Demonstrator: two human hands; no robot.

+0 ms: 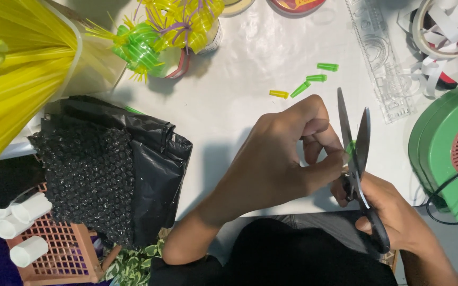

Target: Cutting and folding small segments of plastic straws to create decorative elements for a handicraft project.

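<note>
Green straw piece pinched in our left hand, set between the parted scissor blades held by our right.

Far out to the left of both hands, a clear tub [75, 58] holds long yellow straws [11, 85]; nearer, a black bubble-wrap bag [112, 175] lies over a red mesh basket [64, 254] with white tubes [25, 222] on it. Our left hand [282, 159] is curled, fingertips clamping the small green straw piece [350, 148] at its right edge. Immediately right, the scissors [357, 143] run long axis away from us, blades apart, straddling the piece. Our right hand [393, 217] grips the handles, below and right of the left. Beyond the left hand, cut green and yellow bits [306, 85] lie loose on the table [229, 106]. Far right sits a green round device [441, 153].
</note>
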